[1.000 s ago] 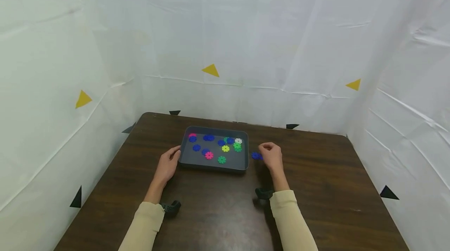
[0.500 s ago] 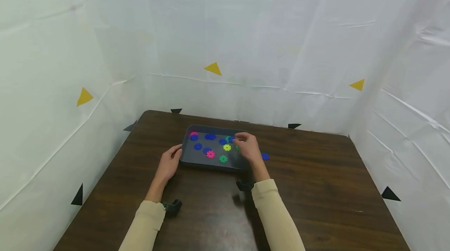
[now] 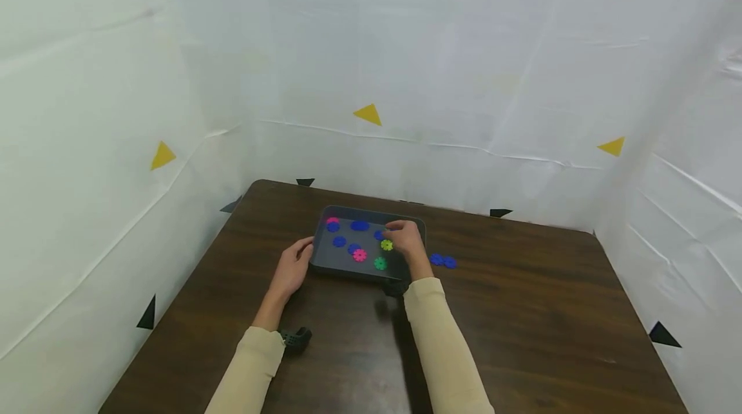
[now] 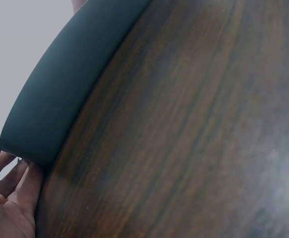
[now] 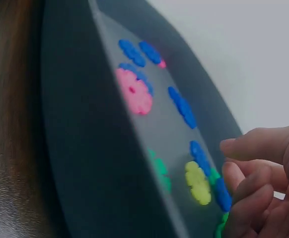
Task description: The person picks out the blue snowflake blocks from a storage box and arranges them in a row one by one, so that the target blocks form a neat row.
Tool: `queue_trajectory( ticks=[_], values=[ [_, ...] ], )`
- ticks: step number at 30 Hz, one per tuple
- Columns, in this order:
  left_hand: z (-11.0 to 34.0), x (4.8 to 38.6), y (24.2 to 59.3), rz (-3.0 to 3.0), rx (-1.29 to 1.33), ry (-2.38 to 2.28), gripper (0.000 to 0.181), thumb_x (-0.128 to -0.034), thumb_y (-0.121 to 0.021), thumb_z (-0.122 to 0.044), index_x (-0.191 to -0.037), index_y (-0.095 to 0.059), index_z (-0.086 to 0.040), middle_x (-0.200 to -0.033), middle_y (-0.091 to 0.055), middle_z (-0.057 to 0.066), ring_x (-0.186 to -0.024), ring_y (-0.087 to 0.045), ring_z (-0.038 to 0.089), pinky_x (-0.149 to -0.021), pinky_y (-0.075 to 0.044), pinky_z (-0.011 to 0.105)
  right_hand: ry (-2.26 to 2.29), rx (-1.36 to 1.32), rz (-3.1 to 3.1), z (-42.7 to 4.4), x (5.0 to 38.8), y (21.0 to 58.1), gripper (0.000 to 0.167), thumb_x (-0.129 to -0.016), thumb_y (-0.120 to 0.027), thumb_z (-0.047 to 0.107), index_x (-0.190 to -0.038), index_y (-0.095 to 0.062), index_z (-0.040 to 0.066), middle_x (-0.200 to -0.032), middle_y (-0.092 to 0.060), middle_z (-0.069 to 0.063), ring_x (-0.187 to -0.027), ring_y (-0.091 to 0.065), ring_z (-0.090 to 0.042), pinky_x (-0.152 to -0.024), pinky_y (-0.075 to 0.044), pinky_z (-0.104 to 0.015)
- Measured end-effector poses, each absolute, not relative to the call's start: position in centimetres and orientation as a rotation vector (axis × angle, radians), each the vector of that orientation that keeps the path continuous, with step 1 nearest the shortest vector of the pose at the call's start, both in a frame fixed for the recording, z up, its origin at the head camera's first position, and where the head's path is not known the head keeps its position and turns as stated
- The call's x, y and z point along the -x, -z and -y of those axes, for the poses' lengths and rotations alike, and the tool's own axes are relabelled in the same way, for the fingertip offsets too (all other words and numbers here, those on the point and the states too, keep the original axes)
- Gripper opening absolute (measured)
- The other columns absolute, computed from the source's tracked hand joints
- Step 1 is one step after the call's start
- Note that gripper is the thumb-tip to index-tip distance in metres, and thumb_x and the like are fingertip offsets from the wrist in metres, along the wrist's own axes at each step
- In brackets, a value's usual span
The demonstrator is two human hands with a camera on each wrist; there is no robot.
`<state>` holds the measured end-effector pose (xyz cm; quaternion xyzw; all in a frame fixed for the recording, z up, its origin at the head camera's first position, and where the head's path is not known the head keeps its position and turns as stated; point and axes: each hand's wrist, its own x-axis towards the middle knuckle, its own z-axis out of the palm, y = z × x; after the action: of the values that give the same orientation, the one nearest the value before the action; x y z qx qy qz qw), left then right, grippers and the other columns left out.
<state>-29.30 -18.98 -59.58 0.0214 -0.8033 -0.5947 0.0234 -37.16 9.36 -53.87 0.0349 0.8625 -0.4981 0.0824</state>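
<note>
A dark grey tray (image 3: 348, 270) holds several flower-shaped plastic discs, among them a pink disc (image 3: 359, 255), a yellow disc (image 3: 386, 244) and a green disc (image 3: 380, 263). My left hand (image 3: 290, 269) rests against the tray's left end, its fingertips touching the outer wall. Over the right part of the tray is my right hand (image 3: 408, 243), fingers bent loosely. In the right wrist view, its fingertips are beside a blue disc (image 5: 223, 194), and nothing shows between thumb and forefinger. The right hand hides some discs in the head view.
Two blue discs (image 3: 443, 261) lie on the brown wooden table (image 3: 533, 311), just right of the tray. White sheeting (image 3: 440, 79) with coloured triangles stands behind the table and at both sides.
My right hand has moved left from the blue discs on the table to above the tray's right part. Both table discs now show fully. The left hand stays at the tray.
</note>
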Motion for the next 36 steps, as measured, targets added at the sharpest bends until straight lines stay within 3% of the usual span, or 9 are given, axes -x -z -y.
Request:
queue_trajectory(
  ticks=[15, 24, 31, 36],
  values=[
    [18.1, 28.8, 59.7, 2.505, -0.079, 1.841, 0.046, -0.1168, -0.048, -0.031, -0.157, -0.054, -0.009, -0.163, -0.053, 0.018, -0.152, -0.048, 0.039, -0.125, -0.039, 0.06, 1.298, -0.165, -2.72, -9.2, 36.9, 55.3, 0.035, -0.1, -0.076, 0.017, -0.134, -0.073, 0.006, -0.145, -0.066, -0.022, -0.119, -0.065, -0.037, -0.102, -0.057, -0.054],
    [18.1, 28.9, 59.9, 2.498, -0.078, 1.855, 0.046, -0.1166, -0.048, -0.032, -0.156, -0.055, -0.01, -0.162, -0.054, 0.015, -0.152, -0.049, 0.037, -0.125, -0.039, 0.059, 1.209, -0.18, -2.758, -9.2, 37.0, 54.9, 0.033, -0.1, -0.076, 0.02, -0.129, -0.068, 0.005, -0.13, -0.07, -0.021, -0.12, -0.06, -0.04, -0.104, -0.053, -0.055],
    [18.4, 28.8, 60.0, 2.49, -0.09, 1.844, 0.045, -0.1167, -0.049, -0.03, -0.155, -0.055, -0.007, -0.159, -0.056, 0.017, -0.148, -0.052, 0.037, -0.124, -0.04, 0.06, 1.145, -0.186, -2.814, -8.8, 36.6, 55.0, 0.024, -0.1, -0.075, 0.023, -0.12, -0.068, 0.012, -0.116, -0.072, -0.014, -0.1, -0.062, -0.033, -0.084, -0.053, -0.05],
    [18.6, 29.0, 59.8, 2.481, -0.08, 1.841, 0.045, -0.1168, -0.048, -0.029, -0.155, -0.055, -0.006, -0.158, -0.056, 0.019, -0.147, -0.053, 0.038, -0.123, -0.041, 0.062, 1.152, -0.196, -2.822, -8.6, 36.4, 54.7, 0.018, -0.103, -0.069, 0.026, -0.119, -0.072, 0.018, -0.106, -0.071, -0.01, -0.084, -0.06, -0.028, -0.067, -0.045, -0.041]
  ],
)
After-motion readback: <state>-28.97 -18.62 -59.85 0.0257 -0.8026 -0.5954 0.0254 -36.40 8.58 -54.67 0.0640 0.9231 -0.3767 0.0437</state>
